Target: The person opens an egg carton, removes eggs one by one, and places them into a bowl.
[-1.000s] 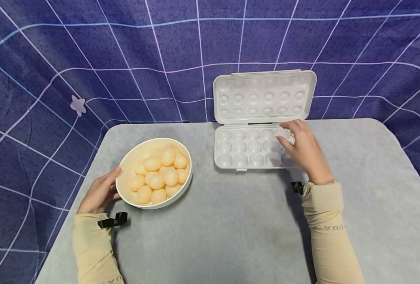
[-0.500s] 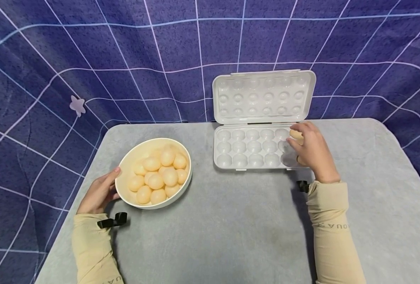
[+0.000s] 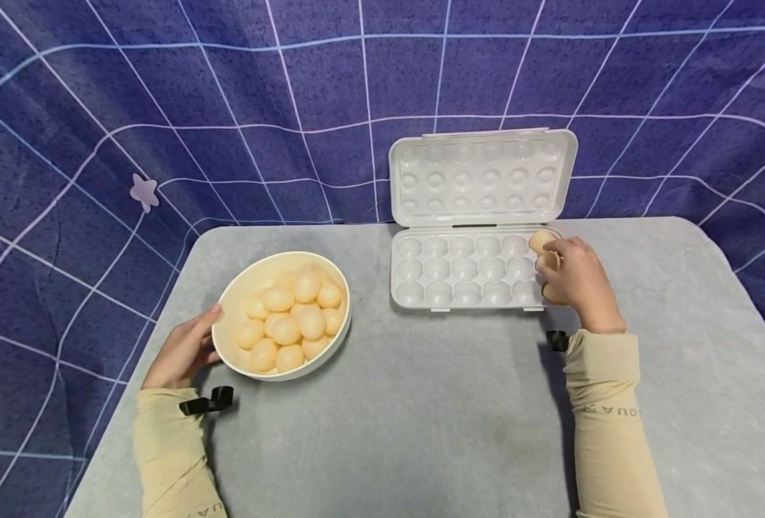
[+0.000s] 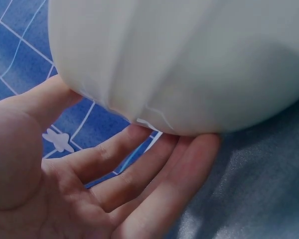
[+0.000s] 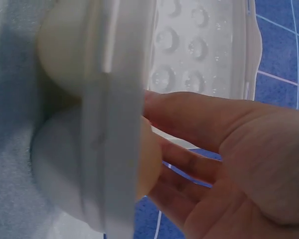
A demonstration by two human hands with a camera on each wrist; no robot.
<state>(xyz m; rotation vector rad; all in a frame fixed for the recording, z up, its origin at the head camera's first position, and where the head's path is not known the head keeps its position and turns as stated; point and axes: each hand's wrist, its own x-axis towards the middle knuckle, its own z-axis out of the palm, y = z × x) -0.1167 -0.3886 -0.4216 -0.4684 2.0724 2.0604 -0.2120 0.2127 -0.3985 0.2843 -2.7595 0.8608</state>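
My left hand (image 3: 182, 350) holds a cream bowl (image 3: 223, 295) by its left side, thumb at the rim. The left wrist view shows its fingertips (image 4: 207, 142) against the lower part of the bowl (image 4: 189, 64). Several pale eggs (image 3: 279, 297) are heaped inside. An opened white egg box (image 3: 450, 308) stands at the back, right of the bowl. Eggs sit in its rightmost column, one at the back (image 3: 541, 240) and one at the front (image 3: 554, 293). Between them, thumb and fingers of my right hand (image 3: 583, 280) pinch the middle egg (image 3: 548, 260), partly hidden.
The egg box's lid (image 3: 482, 180) stands upright at the back, near a blue curtain (image 3: 292, 86) with a white grid. Box and bowl rest on a grey table (image 3: 408, 403). A pale star (image 3: 144, 192) shows on the curtain at left.
My right hand has moved right across the egg box, from the column beside the eggs to the rightmost column, and its fingers have closed round the middle egg. Left hand and bowl stay still.
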